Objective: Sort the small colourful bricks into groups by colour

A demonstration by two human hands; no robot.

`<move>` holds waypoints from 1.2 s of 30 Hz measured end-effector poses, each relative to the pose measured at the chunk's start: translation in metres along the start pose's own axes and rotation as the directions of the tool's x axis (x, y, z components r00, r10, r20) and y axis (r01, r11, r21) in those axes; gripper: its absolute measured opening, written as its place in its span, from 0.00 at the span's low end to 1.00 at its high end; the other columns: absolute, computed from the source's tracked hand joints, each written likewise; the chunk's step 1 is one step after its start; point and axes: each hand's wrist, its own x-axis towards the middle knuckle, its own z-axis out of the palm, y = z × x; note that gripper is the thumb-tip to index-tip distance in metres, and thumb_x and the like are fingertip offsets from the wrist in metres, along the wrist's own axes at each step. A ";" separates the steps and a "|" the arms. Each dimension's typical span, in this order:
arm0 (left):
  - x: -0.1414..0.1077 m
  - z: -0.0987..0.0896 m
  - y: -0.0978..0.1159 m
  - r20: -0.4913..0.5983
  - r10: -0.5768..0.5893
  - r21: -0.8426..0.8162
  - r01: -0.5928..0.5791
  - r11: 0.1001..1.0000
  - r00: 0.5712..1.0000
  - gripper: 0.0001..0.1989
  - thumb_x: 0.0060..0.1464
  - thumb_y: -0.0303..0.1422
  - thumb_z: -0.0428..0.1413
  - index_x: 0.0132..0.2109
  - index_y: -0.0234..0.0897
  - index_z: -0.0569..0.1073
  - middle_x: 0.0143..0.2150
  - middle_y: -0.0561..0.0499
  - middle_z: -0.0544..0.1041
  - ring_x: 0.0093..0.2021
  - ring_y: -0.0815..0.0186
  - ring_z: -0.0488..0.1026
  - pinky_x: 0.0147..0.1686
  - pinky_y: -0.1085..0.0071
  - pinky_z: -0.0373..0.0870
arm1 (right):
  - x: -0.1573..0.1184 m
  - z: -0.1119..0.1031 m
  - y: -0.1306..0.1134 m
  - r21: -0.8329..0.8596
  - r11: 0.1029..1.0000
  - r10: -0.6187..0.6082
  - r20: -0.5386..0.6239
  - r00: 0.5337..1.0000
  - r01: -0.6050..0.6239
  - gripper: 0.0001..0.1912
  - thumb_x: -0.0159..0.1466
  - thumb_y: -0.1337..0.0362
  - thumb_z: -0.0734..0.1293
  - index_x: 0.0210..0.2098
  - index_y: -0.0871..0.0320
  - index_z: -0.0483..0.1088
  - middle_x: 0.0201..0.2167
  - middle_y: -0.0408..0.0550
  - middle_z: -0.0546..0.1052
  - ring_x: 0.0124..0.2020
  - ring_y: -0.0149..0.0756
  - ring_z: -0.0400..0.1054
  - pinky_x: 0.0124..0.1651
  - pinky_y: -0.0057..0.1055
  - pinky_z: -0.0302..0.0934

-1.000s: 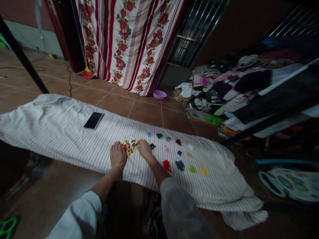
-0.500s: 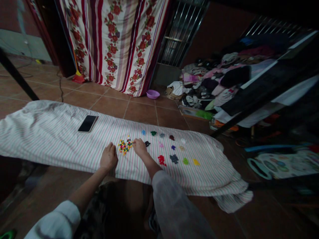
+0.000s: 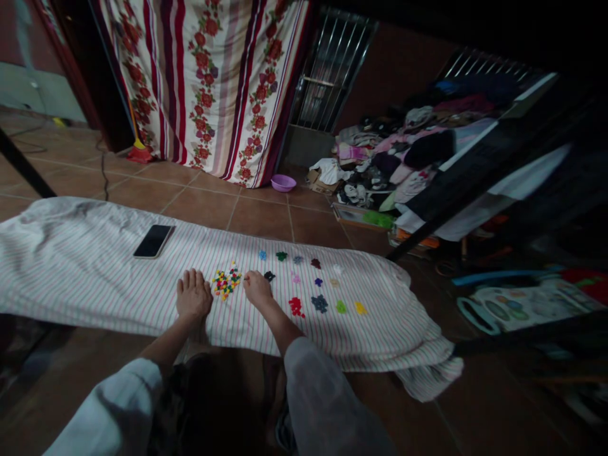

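Note:
A mixed pile of small colourful pieces [image 3: 227, 282], mostly yellow, red and green, lies on a striped cloth [image 3: 118, 285]. To its left my left hand [image 3: 194, 295] rests flat on the cloth with its fingers stretched out. My right hand [image 3: 258, 287] is at the pile's right edge, fingers pinched together; anything between the fingertips is too small to name. Single-colour heaps are laid out to the right: black pieces [image 3: 269, 277] close by my right hand, red pieces [image 3: 296, 307], dark grey pieces [image 3: 320, 304], lime pieces [image 3: 341, 306] and yellow pieces [image 3: 360, 308], with several more behind.
A phone [image 3: 154, 241] lies on the cloth at the left. Beyond the cloth are a purple basin [image 3: 284, 183], a floral curtain [image 3: 204, 88], a red broom [image 3: 139, 152] and a heap of clothes [image 3: 394, 152]. A dark slanted bar [image 3: 427, 225] rises at the right.
My left hand has flattened out, its fingers now extended on the cloth. My right hand stays pinched at the pile's right side. The whole view has shifted slightly.

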 end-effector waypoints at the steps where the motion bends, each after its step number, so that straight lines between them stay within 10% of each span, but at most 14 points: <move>1: 0.001 0.000 0.000 -0.003 0.003 0.023 -0.003 1.000 1.000 0.29 0.59 0.36 0.38 0.58 0.19 0.65 0.61 0.29 0.65 0.65 0.46 0.56 0.60 0.48 0.53 | 0.000 0.000 0.002 0.014 1.000 -0.006 -0.002 1.000 0.006 0.10 0.64 0.68 0.59 0.38 0.58 0.71 0.41 0.51 0.75 0.44 0.36 0.68 0.43 0.29 0.58; 9: -0.003 0.003 0.001 -0.046 0.053 0.098 -0.048 0.994 0.998 0.29 0.59 0.38 0.39 0.58 0.18 0.66 0.60 0.27 0.66 0.63 0.44 0.58 0.59 0.50 0.55 | 0.019 -0.008 0.041 0.305 0.949 -0.066 -0.077 0.995 0.087 0.09 0.63 0.65 0.61 0.40 0.53 0.72 0.36 0.43 0.78 0.37 0.31 0.72 0.39 0.24 0.61; 20: -0.001 0.001 0.005 -0.004 0.038 0.123 -0.038 0.992 0.999 0.28 0.59 0.36 0.40 0.58 0.18 0.66 0.61 0.27 0.65 0.63 0.44 0.58 0.60 0.50 0.53 | 0.070 -0.053 0.125 0.048 0.984 0.176 -0.232 0.957 -0.170 0.11 0.62 0.67 0.62 0.42 0.55 0.74 0.39 0.46 0.79 0.40 0.33 0.71 0.42 0.25 0.59; 36: -0.001 0.004 0.006 -0.005 0.028 0.172 -0.027 0.985 1.000 0.28 0.60 0.36 0.40 0.58 0.19 0.67 0.60 0.30 0.66 0.63 0.44 0.59 0.60 0.50 0.54 | 0.119 -0.052 0.140 -0.112 0.980 0.150 -0.127 0.980 -0.165 0.15 0.63 0.70 0.59 0.42 0.56 0.76 0.43 0.53 0.78 0.45 0.38 0.71 0.47 0.29 0.61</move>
